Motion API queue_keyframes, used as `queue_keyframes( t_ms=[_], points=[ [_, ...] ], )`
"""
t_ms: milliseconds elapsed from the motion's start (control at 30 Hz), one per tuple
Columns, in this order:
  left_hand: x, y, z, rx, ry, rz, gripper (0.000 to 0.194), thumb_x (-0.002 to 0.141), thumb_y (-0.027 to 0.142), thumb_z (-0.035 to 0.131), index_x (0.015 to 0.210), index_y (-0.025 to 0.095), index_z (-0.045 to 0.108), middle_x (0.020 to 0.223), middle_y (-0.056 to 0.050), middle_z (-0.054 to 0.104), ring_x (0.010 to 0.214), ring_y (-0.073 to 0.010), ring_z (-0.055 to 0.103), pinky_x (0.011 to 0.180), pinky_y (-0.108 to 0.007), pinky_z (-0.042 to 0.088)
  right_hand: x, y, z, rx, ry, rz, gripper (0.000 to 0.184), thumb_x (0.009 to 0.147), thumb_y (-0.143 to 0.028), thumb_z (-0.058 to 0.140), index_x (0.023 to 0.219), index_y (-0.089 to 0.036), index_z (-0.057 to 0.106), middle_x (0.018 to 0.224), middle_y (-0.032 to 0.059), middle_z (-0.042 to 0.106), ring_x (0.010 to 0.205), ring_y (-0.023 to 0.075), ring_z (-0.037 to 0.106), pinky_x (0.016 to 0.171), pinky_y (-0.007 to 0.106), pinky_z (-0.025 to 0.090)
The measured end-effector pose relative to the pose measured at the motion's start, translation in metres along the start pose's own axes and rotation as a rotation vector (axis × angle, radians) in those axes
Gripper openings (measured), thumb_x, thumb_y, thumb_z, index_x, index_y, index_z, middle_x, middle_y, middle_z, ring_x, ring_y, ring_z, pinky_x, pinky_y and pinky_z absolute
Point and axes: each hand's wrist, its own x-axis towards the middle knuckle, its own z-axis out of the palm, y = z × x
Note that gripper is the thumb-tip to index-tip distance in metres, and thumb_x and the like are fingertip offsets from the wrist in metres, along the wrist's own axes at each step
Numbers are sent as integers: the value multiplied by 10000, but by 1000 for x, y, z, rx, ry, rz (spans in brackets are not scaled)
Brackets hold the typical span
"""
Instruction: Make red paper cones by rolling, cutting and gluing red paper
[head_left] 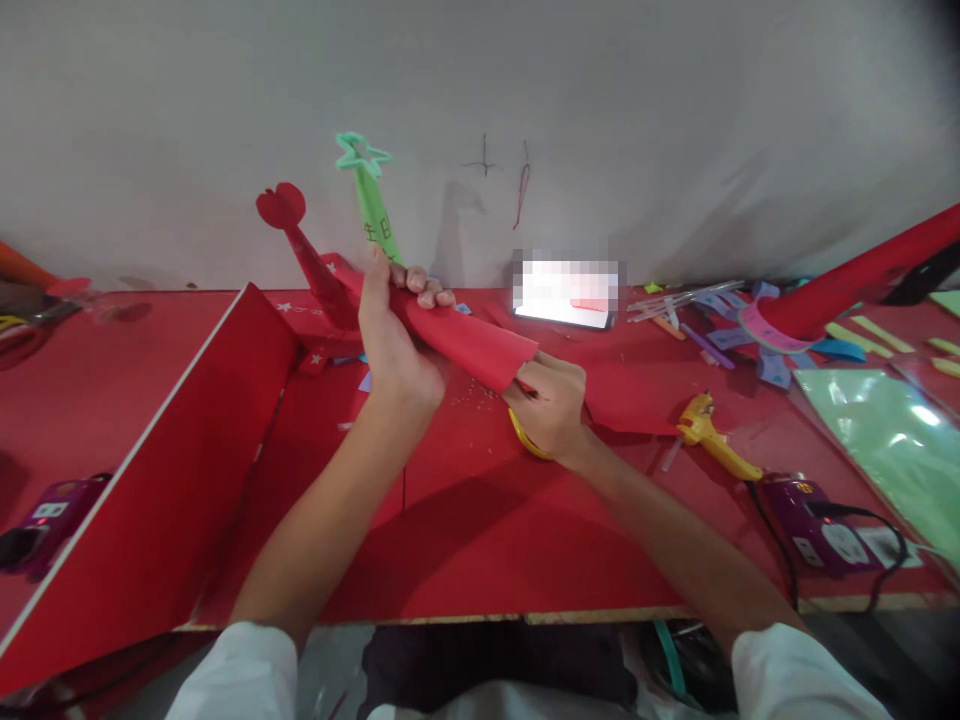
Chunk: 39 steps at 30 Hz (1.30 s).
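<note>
My left hand is wrapped round the narrow upper part of a rolled red paper cone that slopes down to the right over the red table. My right hand is closed at the cone's wide lower end, holding yellow-handled scissors, whose blades are hidden. Behind the cone stand a finished red cone with a heart top and a green cone with a star top.
A large red sheet lies tilted at the left. A yellow glue gun and purple power strip sit right, a phone behind. Paper strips, a red roll and green film fill the right side.
</note>
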Motion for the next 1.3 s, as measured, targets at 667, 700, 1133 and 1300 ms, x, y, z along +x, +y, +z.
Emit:
queue_keyframes(
  t_ms=[667, 700, 1133, 1300],
  points=[
    [-7, -82, -30, 43, 21, -265, 427, 1027, 325, 706, 688, 188, 485, 610, 60, 482, 476, -45, 438, 569, -206, 468, -97, 20, -22, -119, -111, 239, 331, 947, -181, 572, 618, -212, 576, 613, 2, 566, 563, 139, 475, 539, 261, 407],
    [-6, -82, -31, 49, 31, -267, 426, 1040, 316, 681, 686, 188, 482, 608, 59, 482, 474, -45, 437, 567, -206, 467, -99, 22, -22, -120, -137, 226, 297, 953, -183, 563, 662, -215, 619, 647, 16, 610, 594, 154, 517, 563, 269, 439],
    [-7, -85, -34, 20, -10, -271, 479, 954, 427, 808, 674, 187, 503, 612, 59, 484, 487, -50, 438, 557, -203, 460, -114, 37, -22, -173, -143, 144, 160, 932, -171, 641, 819, -219, 742, 700, 28, 696, 632, 178, 618, 631, 294, 546],
    [-10, -83, -32, 19, -7, -259, 481, 971, 452, 785, 684, 183, 509, 615, 59, 494, 495, -48, 453, 566, -202, 473, -115, 37, -22, -232, -160, 166, 148, 909, -190, 637, 846, -218, 768, 705, 42, 718, 633, 195, 652, 611, 306, 564]
  ],
)
